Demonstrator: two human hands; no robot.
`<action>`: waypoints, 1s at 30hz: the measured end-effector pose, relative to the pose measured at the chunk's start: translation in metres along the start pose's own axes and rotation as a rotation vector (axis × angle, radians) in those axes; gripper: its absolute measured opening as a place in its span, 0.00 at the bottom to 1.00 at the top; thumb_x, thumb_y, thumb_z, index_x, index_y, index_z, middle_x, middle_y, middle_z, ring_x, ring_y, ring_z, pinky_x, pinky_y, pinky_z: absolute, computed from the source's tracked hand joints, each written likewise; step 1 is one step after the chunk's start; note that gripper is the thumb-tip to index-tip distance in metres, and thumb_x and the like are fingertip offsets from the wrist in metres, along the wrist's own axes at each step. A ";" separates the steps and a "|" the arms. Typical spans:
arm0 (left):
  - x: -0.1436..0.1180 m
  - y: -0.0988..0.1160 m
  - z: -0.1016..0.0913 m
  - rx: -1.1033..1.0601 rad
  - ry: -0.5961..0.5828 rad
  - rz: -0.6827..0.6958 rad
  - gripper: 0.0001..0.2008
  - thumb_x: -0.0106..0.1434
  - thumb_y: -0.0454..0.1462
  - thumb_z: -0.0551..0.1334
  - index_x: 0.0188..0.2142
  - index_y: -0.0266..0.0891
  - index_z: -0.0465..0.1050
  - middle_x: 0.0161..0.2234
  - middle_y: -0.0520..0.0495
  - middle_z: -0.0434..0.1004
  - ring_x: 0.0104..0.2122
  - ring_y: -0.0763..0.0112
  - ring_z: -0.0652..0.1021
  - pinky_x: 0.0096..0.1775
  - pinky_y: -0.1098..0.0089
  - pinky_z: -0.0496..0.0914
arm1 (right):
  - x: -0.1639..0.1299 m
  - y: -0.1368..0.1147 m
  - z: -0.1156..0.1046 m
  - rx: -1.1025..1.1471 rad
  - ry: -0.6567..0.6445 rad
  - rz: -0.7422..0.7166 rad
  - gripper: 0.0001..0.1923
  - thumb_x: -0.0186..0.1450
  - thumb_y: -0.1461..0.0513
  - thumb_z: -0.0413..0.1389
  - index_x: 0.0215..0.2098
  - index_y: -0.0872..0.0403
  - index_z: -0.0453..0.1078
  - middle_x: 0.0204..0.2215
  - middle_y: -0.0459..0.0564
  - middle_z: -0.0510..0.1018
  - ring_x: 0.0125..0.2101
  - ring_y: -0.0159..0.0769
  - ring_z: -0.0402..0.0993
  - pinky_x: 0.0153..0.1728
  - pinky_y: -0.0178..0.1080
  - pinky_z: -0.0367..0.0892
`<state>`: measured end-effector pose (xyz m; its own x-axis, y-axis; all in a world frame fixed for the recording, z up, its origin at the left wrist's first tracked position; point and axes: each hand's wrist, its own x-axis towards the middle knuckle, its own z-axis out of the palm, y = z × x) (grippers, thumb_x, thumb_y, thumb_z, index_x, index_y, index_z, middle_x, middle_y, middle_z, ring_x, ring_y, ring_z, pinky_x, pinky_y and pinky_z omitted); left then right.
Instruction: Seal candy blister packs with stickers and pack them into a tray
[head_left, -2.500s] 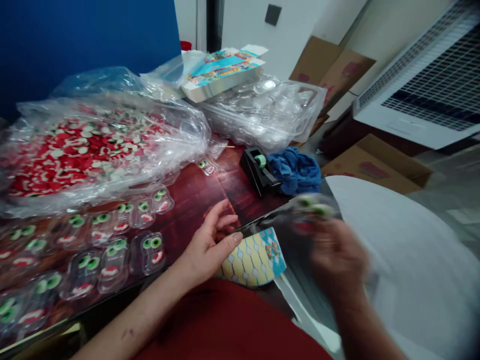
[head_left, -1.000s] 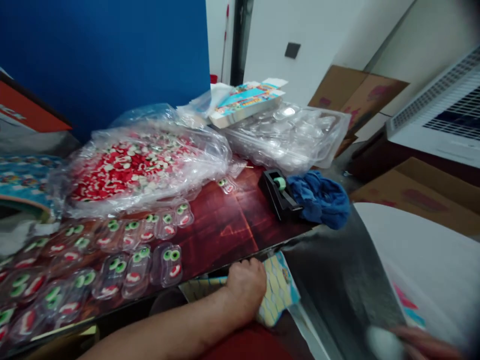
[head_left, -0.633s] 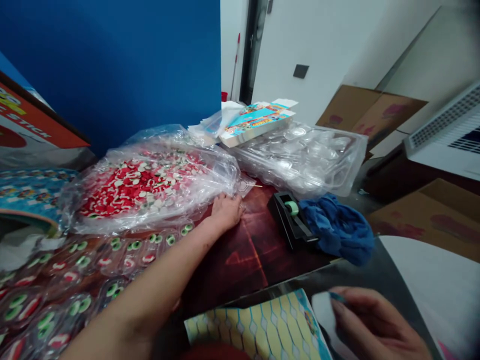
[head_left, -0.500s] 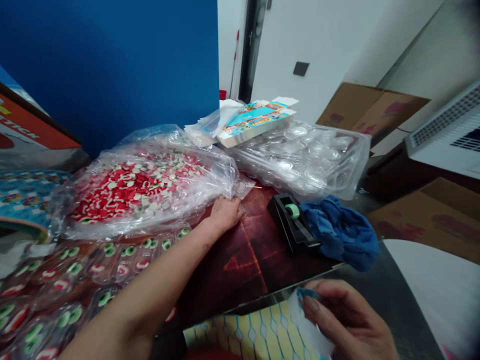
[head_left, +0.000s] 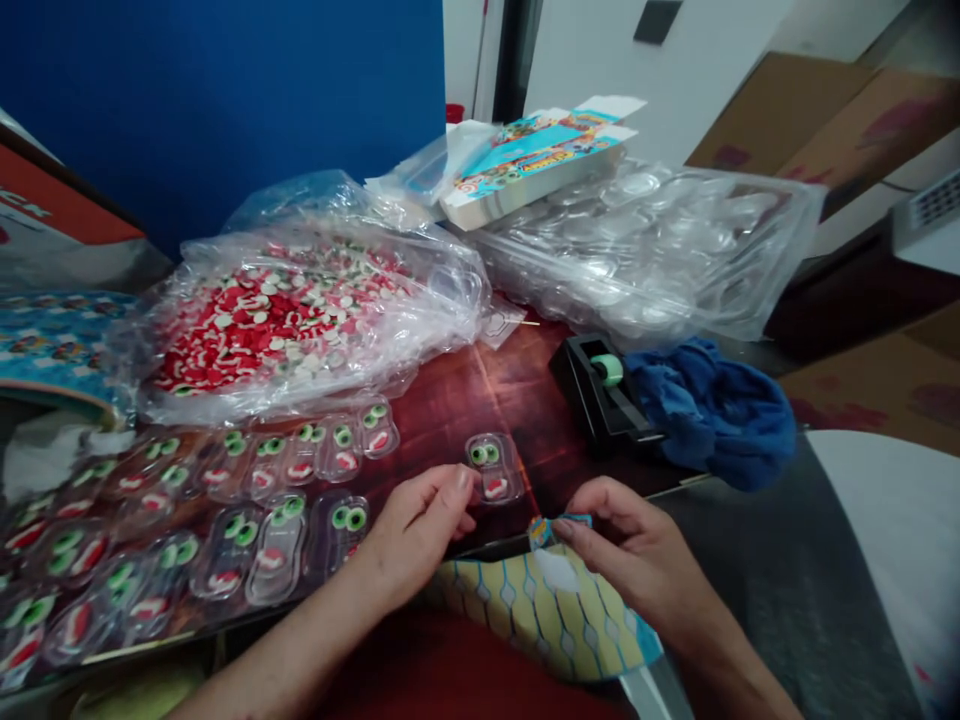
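My left hand (head_left: 431,520) pinches the left edge of a small clear plastic candy pack (head_left: 493,468), over the near edge of the table. Two green-and-white eyeball candies and a red-and-white mouth piece show inside it. To its right, my right hand (head_left: 619,525) holds a small blue printed sticker (head_left: 559,528) between thumb and fingers. Below the hands is a yellow sheet with a blue lattice pattern (head_left: 517,600). Several similar filled packs (head_left: 240,540) lie in rows on the table to the left.
A clear bag of red and white candies (head_left: 292,315) lies behind the rows. A tray of clear empty shells (head_left: 645,250) stands at the back right, with flat printed boxes (head_left: 540,165) on it. A black tape dispenser (head_left: 600,390) sits beside a blue cloth (head_left: 709,410).
My left hand has drawn back from near the candy bag and is now at the pack by the table edge. My right hand has moved up and left, with the sticker now held out.
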<state>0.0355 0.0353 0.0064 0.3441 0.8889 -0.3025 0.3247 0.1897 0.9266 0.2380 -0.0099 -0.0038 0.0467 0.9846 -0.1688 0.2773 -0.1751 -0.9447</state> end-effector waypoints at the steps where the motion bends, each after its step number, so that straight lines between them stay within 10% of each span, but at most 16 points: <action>1: -0.003 0.004 0.000 -0.081 -0.036 -0.060 0.25 0.60 0.53 0.49 0.41 0.36 0.70 0.33 0.43 0.75 0.30 0.68 0.75 0.32 0.67 0.70 | 0.000 -0.002 0.002 -0.045 -0.009 -0.018 0.10 0.55 0.56 0.56 0.23 0.54 0.63 0.17 0.42 0.66 0.17 0.27 0.61 0.17 0.30 0.58; 10: 0.008 0.008 0.015 -0.194 0.024 -0.273 0.15 0.45 0.40 0.65 0.32 0.36 0.70 0.23 0.51 0.72 0.21 0.76 0.70 0.25 0.73 0.65 | 0.002 -0.009 0.007 -0.424 0.097 -0.243 0.08 0.59 0.60 0.52 0.22 0.53 0.64 0.17 0.41 0.67 0.18 0.27 0.63 0.21 0.31 0.58; 17: 0.037 -0.002 0.011 0.421 0.168 0.060 0.08 0.53 0.36 0.58 0.34 0.41 0.72 0.26 0.52 0.74 0.27 0.72 0.72 0.31 0.71 0.65 | 0.031 0.012 0.015 -0.352 0.154 -0.088 0.08 0.58 0.59 0.51 0.23 0.53 0.63 0.17 0.41 0.66 0.19 0.28 0.62 0.21 0.31 0.57; 30: 0.055 0.000 0.014 0.767 0.113 0.068 0.07 0.55 0.37 0.58 0.34 0.42 0.72 0.30 0.51 0.77 0.31 0.68 0.75 0.36 0.67 0.65 | 0.054 0.028 0.023 -0.479 0.140 -0.064 0.06 0.56 0.61 0.51 0.22 0.53 0.61 0.16 0.40 0.64 0.18 0.27 0.60 0.21 0.31 0.54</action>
<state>0.0666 0.0778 -0.0137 0.3067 0.9331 -0.1878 0.8391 -0.1719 0.5160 0.2260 0.0388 -0.0463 0.1348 0.9899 -0.0440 0.6916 -0.1258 -0.7112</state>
